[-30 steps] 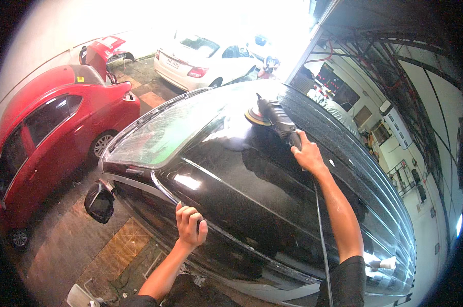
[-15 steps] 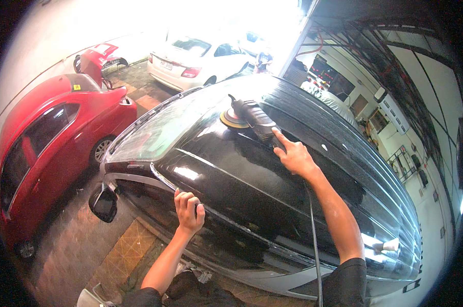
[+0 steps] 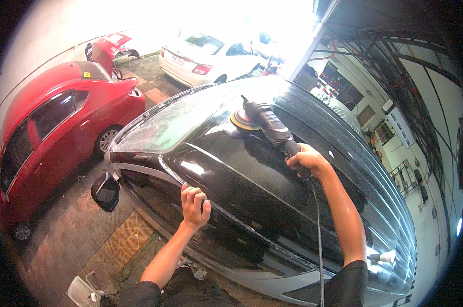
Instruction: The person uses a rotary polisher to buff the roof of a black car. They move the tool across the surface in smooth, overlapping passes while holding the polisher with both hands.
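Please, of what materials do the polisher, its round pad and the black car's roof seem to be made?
Polisher: probably moulded plastic, dark, with soft highlights along its body.
Round pad: perhaps foam, from its thick yellowish edge; texture unclear.
Roof: likely painted metal, glossy black, as it mirrors bright light.

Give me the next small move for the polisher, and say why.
I would probably ease the polisher a little rightward across the roof: its pad sits near the windshield, more roof lies on that side, the right hand holds the handle, and the cord trails away from the pad.
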`<state>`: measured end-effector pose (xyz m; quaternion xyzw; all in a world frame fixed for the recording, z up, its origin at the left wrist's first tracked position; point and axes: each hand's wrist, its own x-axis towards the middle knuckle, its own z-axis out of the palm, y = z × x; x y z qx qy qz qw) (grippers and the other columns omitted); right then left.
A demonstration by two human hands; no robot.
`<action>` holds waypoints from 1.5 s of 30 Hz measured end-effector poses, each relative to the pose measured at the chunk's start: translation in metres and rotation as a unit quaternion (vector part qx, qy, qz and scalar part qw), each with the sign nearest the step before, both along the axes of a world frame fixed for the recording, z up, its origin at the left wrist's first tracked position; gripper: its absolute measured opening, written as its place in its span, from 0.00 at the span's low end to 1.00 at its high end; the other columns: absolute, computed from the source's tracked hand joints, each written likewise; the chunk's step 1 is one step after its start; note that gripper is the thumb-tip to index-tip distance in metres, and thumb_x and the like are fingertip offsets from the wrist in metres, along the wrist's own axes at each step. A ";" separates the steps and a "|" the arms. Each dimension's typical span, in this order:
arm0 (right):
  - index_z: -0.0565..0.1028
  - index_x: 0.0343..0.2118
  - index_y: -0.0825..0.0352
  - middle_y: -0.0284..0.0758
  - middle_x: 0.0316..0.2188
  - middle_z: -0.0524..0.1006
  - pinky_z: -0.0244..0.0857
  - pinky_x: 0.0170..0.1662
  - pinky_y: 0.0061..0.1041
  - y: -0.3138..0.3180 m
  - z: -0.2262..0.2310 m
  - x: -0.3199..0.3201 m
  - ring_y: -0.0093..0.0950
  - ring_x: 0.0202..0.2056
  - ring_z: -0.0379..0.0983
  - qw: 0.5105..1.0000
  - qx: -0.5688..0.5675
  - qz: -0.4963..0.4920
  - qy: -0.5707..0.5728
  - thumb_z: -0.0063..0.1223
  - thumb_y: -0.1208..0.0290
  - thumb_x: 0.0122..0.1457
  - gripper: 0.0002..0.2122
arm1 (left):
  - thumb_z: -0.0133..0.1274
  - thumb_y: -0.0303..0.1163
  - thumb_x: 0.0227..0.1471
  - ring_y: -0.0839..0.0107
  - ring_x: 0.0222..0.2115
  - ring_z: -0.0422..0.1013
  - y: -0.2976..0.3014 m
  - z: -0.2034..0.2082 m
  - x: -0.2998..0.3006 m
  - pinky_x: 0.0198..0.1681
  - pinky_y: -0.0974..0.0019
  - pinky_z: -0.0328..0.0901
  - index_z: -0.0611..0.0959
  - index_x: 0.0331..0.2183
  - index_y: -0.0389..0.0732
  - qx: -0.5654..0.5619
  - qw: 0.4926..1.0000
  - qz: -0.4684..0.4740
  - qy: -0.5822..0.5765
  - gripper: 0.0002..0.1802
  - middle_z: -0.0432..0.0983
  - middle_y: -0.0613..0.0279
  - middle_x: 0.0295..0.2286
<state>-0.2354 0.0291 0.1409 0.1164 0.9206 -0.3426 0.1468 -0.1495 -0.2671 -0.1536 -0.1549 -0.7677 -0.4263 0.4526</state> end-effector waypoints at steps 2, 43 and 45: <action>0.71 0.40 0.63 0.32 0.26 0.74 0.68 0.23 0.34 0.002 -0.007 -0.005 0.27 0.28 0.74 0.999 -0.039 -0.014 -0.018 0.65 0.77 0.48 0.17 | 0.50 0.38 0.55 0.54 0.45 0.65 0.000 0.003 0.001 0.65 0.44 0.51 0.74 0.33 0.43 -0.003 1.000 -0.003 -0.001 0.09 0.69 0.57 0.38; 0.71 0.44 0.64 0.33 0.28 0.77 0.65 0.18 0.25 0.016 0.006 0.023 0.20 0.18 0.70 1.000 0.029 -0.003 0.003 0.54 0.44 0.64 0.24 | 0.50 0.37 0.54 0.53 0.46 0.65 0.007 -0.001 0.000 0.64 0.42 0.51 0.74 0.33 0.43 -0.001 1.000 0.027 0.003 0.08 0.69 0.56 0.38; 0.71 0.43 0.64 0.33 0.27 0.76 0.65 0.18 0.25 0.022 0.002 0.020 0.20 0.19 0.70 0.999 0.034 0.019 0.013 0.54 0.43 0.64 0.24 | 0.50 0.37 0.54 0.53 0.46 0.65 0.009 -0.001 -0.001 0.64 0.42 0.51 0.74 0.33 0.43 0.000 1.000 0.024 0.000 0.08 0.69 0.56 0.38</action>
